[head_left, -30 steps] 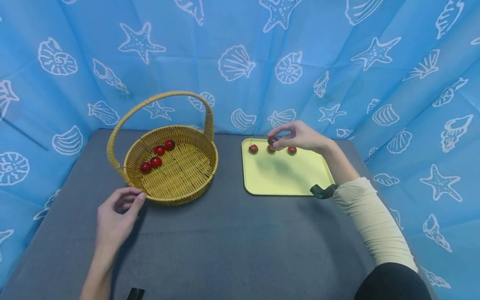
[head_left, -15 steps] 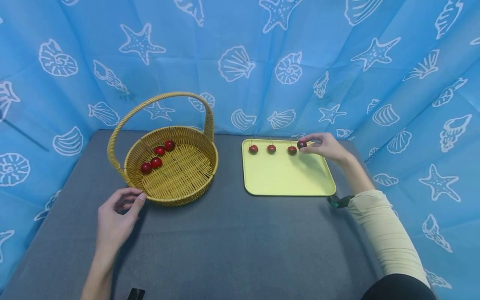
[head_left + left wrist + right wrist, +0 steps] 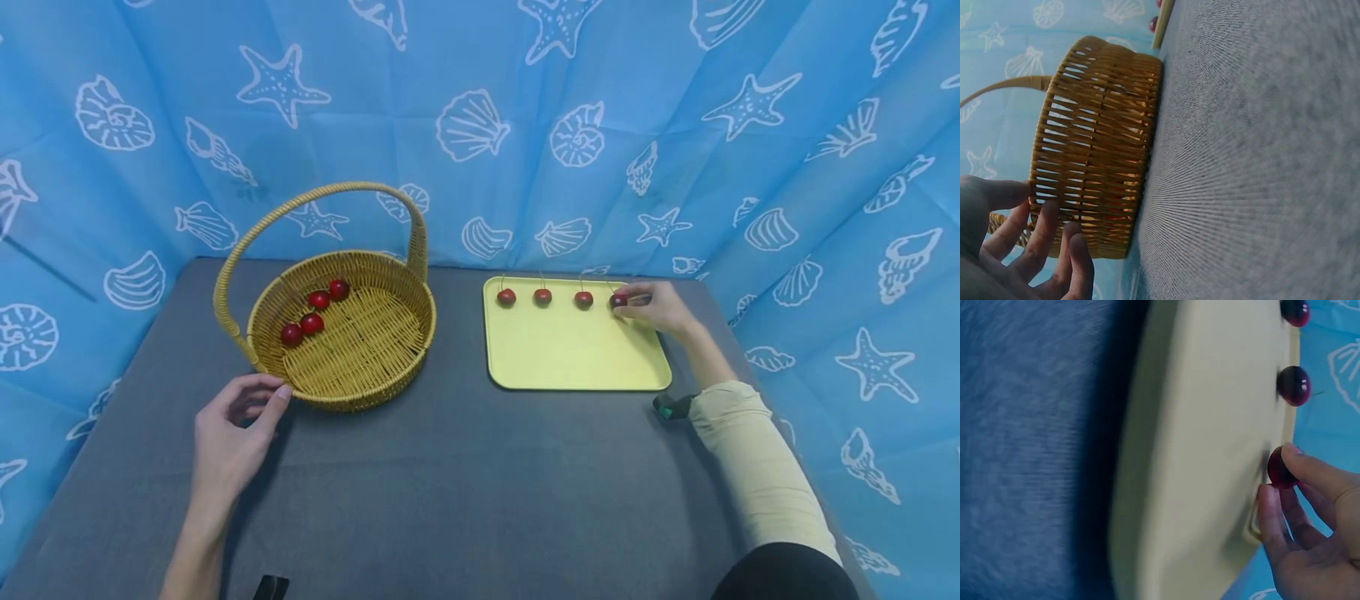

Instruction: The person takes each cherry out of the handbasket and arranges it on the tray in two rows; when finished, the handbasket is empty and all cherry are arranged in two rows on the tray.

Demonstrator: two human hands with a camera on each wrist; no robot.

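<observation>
A dark red cherry [image 3: 618, 301] is pinched between the thumb and fingers of my right hand [image 3: 656, 307], at the back right corner of the yellow tray [image 3: 570, 358]. The right wrist view shows this cherry [image 3: 1281, 469] low against the tray's surface by its rim. To its left, 3 more cherries with stems stand in a row along the tray's back edge, one of them the cherry [image 3: 583, 300] nearest the hand. My left hand [image 3: 236, 429] holds the near left rim of the wicker basket [image 3: 375, 385], its fingertips [image 3: 1047, 209] against the outer wall.
Several red cherries [image 3: 312, 323] lie in the left part of the basket, under its tall arched handle [image 3: 315, 196]. Grey cloth [image 3: 465, 483] covers the table. A blue curtain [image 3: 420, 75] with white shells and starfish hangs right behind the table's back edge.
My right hand has carried the cherry rightward, past the row, and lowered it to the tray's back right corner. The left hand and the basket have stayed in place.
</observation>
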